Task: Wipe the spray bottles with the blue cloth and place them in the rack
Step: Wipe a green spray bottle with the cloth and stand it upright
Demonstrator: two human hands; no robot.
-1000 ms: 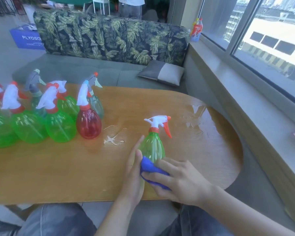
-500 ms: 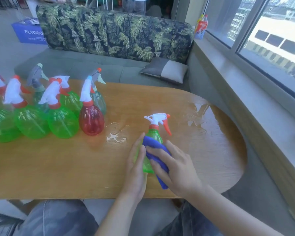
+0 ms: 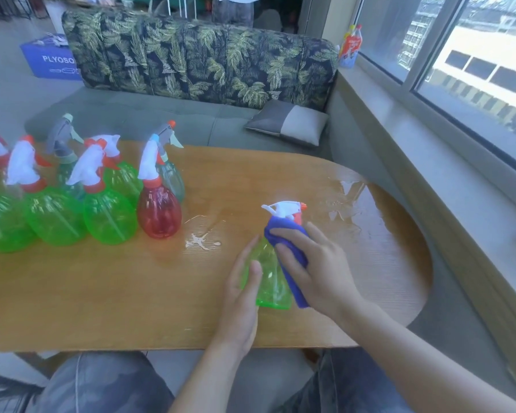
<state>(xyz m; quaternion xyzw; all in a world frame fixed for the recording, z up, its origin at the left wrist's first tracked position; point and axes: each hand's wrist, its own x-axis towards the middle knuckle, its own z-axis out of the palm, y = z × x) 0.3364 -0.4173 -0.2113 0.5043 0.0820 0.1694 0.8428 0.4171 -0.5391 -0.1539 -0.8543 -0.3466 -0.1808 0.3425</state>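
A green spray bottle (image 3: 270, 283) with a white trigger head stands near the front of the wooden table (image 3: 102, 287). My left hand (image 3: 242, 293) holds its left side, thumb across the front. My right hand (image 3: 316, 269) presses the blue cloth (image 3: 291, 253) against the bottle's neck and right shoulder, just below the trigger head. One end of the cloth hangs down under my palm. No rack is in view.
Several more spray bottles stand grouped at the table's left, mostly green, with a red one (image 3: 159, 211) nearest. A small spill (image 3: 201, 242) lies between them and my hands, and a wet patch (image 3: 350, 201) sits at the right end. Behind are a sofa and cushion (image 3: 288, 123); a windowsill runs along the right.
My right hand has slid the blue cloth up the bottle, from its base to the neck. My left hand has stayed on the bottle's left side.
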